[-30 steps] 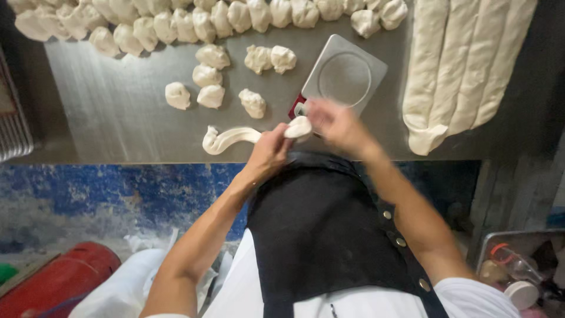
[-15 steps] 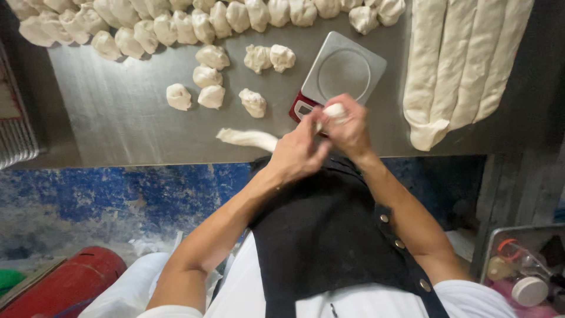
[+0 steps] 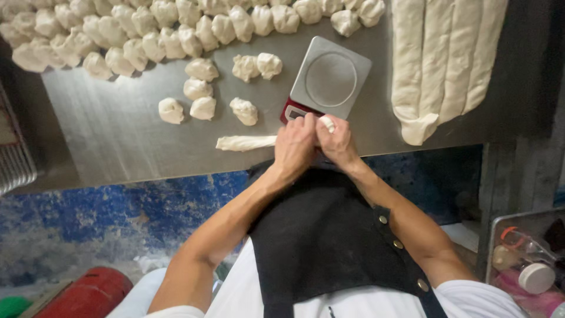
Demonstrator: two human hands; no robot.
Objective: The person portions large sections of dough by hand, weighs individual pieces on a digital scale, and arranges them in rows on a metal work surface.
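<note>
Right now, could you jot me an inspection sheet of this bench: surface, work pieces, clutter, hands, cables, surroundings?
Surface: steel table, floury.
Job's things: small dough piece between both hands; dough strip beside them; kitchen scale, pan bare.
Clutter: dough balls in rows at the back; long dough logs on the right.
Hands: left hand and right hand together, fingers closed on the piece.
Cables: nothing seen.
Surroundings: blue worn floor; red cylinder; tray with a jar.

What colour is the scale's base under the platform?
Red, beneath a silver platform; the kitchen scale shows in the head view.
</note>
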